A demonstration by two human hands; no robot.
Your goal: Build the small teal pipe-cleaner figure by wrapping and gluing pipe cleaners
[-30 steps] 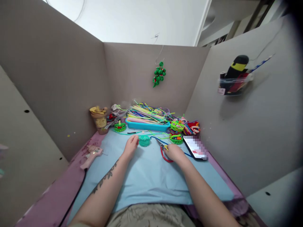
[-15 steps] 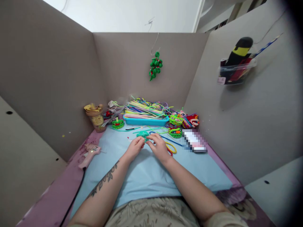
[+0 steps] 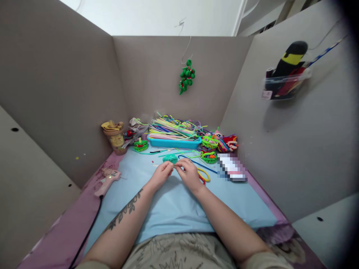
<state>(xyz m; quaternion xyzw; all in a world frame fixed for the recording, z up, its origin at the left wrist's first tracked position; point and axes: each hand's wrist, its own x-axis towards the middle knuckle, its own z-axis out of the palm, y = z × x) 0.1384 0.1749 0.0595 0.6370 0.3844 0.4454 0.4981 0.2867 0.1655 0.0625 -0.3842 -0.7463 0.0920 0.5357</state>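
My left hand (image 3: 162,173) and my right hand (image 3: 187,174) are close together over the blue sheet, both closed with the fingertips pinched. A small bit of teal pipe cleaner (image 3: 174,165) shows between them, mostly hidden by the fingers. Just beyond the fingertips is a fuzzy teal pipe-cleaner piece (image 3: 169,158); I cannot tell whether it is joined to what I pinch. Right of my right hand lie scissors with a yellow and red handle (image 3: 206,174), partly covered by it. A dark blue pipe cleaner (image 3: 206,167) runs behind that hand.
A blue tray (image 3: 174,142) heaped with pipe cleaners stands at the back. Green frog-like pieces (image 3: 140,145) sit beside it. A pink glue gun (image 3: 108,182) lies left, a phone (image 3: 232,167) right, a cup (image 3: 114,139) back left. Grey panels surround the table.
My fingertips have shifted slightly against each other, and a little less teal shows between them. The whole view has moved a little; the other things stay in place.
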